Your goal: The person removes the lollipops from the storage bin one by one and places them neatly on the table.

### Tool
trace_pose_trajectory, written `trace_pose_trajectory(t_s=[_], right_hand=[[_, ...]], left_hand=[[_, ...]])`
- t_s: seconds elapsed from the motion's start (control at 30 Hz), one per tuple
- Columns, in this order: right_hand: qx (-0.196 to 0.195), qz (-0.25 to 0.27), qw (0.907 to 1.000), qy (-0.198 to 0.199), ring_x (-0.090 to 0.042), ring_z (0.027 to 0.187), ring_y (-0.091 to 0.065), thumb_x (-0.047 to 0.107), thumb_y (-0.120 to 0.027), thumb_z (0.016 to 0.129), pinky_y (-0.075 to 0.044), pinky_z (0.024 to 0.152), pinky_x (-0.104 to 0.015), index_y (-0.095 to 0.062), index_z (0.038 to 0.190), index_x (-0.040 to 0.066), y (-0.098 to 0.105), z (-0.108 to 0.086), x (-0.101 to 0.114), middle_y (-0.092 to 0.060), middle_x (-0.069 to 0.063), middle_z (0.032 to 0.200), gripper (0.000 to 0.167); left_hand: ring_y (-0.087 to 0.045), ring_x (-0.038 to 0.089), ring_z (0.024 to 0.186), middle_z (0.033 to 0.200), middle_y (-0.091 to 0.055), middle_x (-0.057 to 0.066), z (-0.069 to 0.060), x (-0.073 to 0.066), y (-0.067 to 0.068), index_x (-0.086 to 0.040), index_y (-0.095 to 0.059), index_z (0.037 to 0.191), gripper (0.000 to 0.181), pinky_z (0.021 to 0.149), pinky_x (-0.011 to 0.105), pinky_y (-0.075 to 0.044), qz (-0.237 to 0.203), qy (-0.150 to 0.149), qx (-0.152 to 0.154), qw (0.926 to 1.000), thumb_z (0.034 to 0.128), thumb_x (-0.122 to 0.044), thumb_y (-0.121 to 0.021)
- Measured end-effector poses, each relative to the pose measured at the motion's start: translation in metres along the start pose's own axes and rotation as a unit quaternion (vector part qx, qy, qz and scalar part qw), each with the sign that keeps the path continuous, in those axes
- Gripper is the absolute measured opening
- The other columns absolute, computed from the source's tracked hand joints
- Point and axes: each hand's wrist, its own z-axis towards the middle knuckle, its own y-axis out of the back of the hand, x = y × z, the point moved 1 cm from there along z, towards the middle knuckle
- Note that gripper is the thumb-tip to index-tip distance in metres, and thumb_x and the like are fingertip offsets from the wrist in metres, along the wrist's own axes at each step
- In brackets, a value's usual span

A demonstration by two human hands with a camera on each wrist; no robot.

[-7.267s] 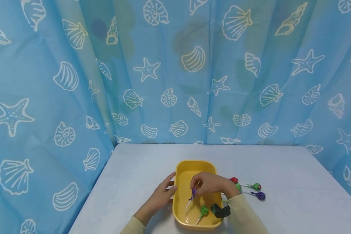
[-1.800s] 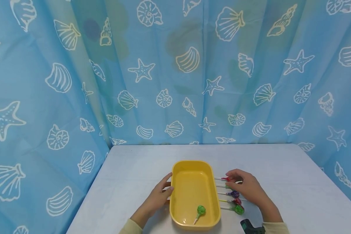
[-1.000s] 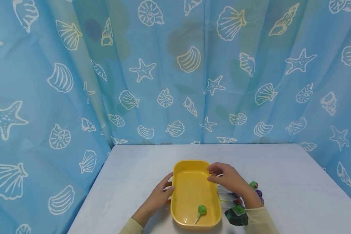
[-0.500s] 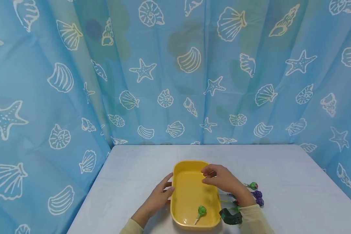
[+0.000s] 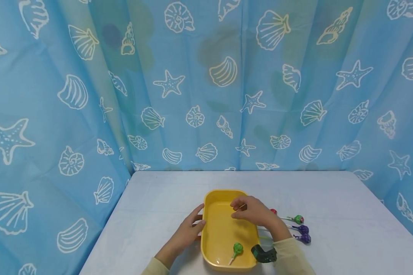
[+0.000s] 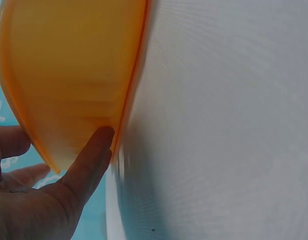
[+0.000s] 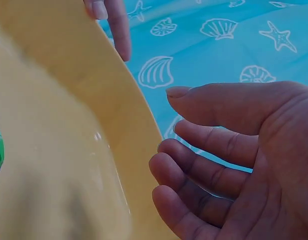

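Note:
A yellow tray [image 5: 220,225] stands on the white table. One green lollipop [image 5: 238,248] lies near its front end. My left hand [image 5: 189,231] rests against the tray's left side; the left wrist view shows its fingers [image 6: 91,160] fairly straight along the outer wall. Above the tray's right half hovers my right hand [image 5: 256,212], with nothing in it. Its fingers [image 7: 214,140] are loosely bent and apart from the thumb in the right wrist view.
Right of the tray lie several lollipops: a red one [image 5: 273,211], a green one [image 5: 298,219] and two purple ones, the nearer purple lollipop [image 5: 304,238] lowest. My right forearm partly covers this group. A shell-print curtain [image 5: 206,95] hangs behind the table.
Earlier my right hand held a purple lollipop in the tray, then was at the lollipops on the right. Since then it has moved left over the tray. My left hand stays put.

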Motion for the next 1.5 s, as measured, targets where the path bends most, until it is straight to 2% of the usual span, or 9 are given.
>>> trace_pose_trajectory(t_s=[0.3, 0.47, 0.53, 0.6, 0.77, 0.87, 1.13, 1.3, 1.5], right_hand=[[0.012, -0.01, 0.9996, 0.022, -0.021, 0.089, -0.063, 0.014, -0.077, 0.089, -0.06, 0.081, -0.035, -0.067, 0.111, -0.004, -0.007, 0.006, -0.001, -0.065, -0.004, 0.097, 0.03], [0.017, -0.016, 0.9996, 0.016, -0.02, 0.089, -0.063, 0.011, -0.077, 0.09, -0.06, 0.083, -0.036, -0.068, 0.109, -0.003, -0.011, 0.009, -0.002, -0.066, -0.003, 0.097, 0.026], [0.03, -0.022, 0.9992, 0.013, -0.021, 0.089, -0.063, 0.006, -0.076, 0.088, -0.06, 0.086, -0.04, -0.069, 0.107, -0.003, -0.012, 0.01, -0.001, -0.066, -0.005, 0.097, 0.021], [0.06, -0.03, 0.9977, 0.011, -0.021, 0.088, -0.062, 0.001, -0.074, 0.087, -0.06, 0.088, -0.042, -0.07, 0.105, -0.001, -0.012, 0.012, 0.0, -0.068, -0.006, 0.097, 0.019], [0.16, -0.04, 0.9862, -0.007, -0.019, 0.084, -0.058, -0.005, -0.075, 0.08, -0.059, 0.085, -0.039, -0.071, 0.1, 0.002, -0.011, 0.013, 0.006, -0.069, -0.006, 0.095, 0.022], [0.198, -0.051, 0.9783, -0.033, -0.019, 0.083, -0.056, -0.007, -0.079, 0.076, -0.057, 0.082, -0.036, -0.071, 0.097, 0.005, -0.012, 0.013, 0.009, -0.067, -0.003, 0.092, 0.025], [0.228, -0.097, 0.9639, -0.097, -0.019, 0.08, -0.054, -0.005, -0.085, 0.072, -0.053, 0.073, -0.032, -0.07, 0.088, 0.012, -0.019, 0.011, 0.015, -0.064, -0.002, 0.086, 0.028], [0.251, -0.123, 0.9537, -0.111, -0.017, 0.073, -0.053, -0.005, -0.085, 0.072, -0.05, 0.065, -0.028, -0.07, 0.086, 0.014, -0.02, 0.01, 0.016, -0.063, -0.001, 0.082, 0.027], [0.27, -0.17, 0.94, -0.121, -0.014, 0.071, -0.052, -0.004, -0.085, 0.071, -0.047, 0.064, -0.026, -0.069, 0.083, 0.017, -0.023, 0.01, 0.016, -0.062, 0.002, 0.08, 0.029]], left_hand=[[-0.057, 0.04, 0.121, 0.145, -0.044, 0.03, -0.002, -0.002, 0.0, -0.009, -0.026, 0.161, 0.06, 0.082, 0.046, -0.064, 0.008, 0.008, -0.001, 0.9999, 0.1069, -0.011, -0.051], [-0.057, 0.04, 0.122, 0.146, -0.044, 0.029, -0.001, -0.002, 0.0, -0.011, -0.027, 0.161, 0.06, 0.083, 0.046, -0.064, 0.009, 0.012, 0.0, 0.9999, 0.1067, -0.012, -0.052], [-0.057, 0.039, 0.122, 0.146, -0.044, 0.029, -0.001, -0.001, 0.0, -0.012, -0.027, 0.161, 0.06, 0.082, 0.045, -0.064, 0.01, 0.012, -0.001, 0.9999, 0.1066, -0.012, -0.052], [-0.057, 0.039, 0.122, 0.146, -0.044, 0.029, 0.0, -0.002, 0.0, -0.012, -0.028, 0.161, 0.06, 0.082, 0.045, -0.064, 0.012, 0.013, -0.002, 0.9998, 0.1066, -0.012, -0.052], [-0.057, 0.042, 0.122, 0.145, -0.044, 0.031, 0.0, -0.004, -0.001, -0.01, -0.027, 0.161, 0.06, 0.082, 0.047, -0.063, 0.007, 0.006, -0.001, 1.0, 0.1065, -0.011, -0.052], [-0.057, 0.043, 0.121, 0.144, -0.044, 0.033, -0.001, -0.004, -0.001, -0.008, -0.026, 0.161, 0.06, 0.082, 0.048, -0.063, 0.004, -0.001, 0.001, 1.0, 0.1063, -0.01, -0.052], [-0.056, 0.045, 0.123, 0.145, -0.043, 0.032, 0.0, -0.002, 0.0, -0.009, -0.025, 0.161, 0.061, 0.082, 0.048, -0.063, 0.002, 0.001, -0.004, 1.0, 0.1066, -0.011, -0.052], [-0.056, 0.044, 0.123, 0.145, -0.044, 0.031, 0.001, -0.003, 0.0, -0.009, -0.026, 0.161, 0.061, 0.083, 0.048, -0.063, 0.0, 0.001, -0.002, 1.0, 0.1067, -0.011, -0.052], [-0.058, 0.042, 0.121, 0.144, -0.045, 0.031, 0.0, 0.0, 0.0, -0.01, -0.026, 0.161, 0.06, 0.083, 0.047, -0.063, 0.002, 0.003, 0.0, 1.0, 0.1066, -0.011, -0.051]])
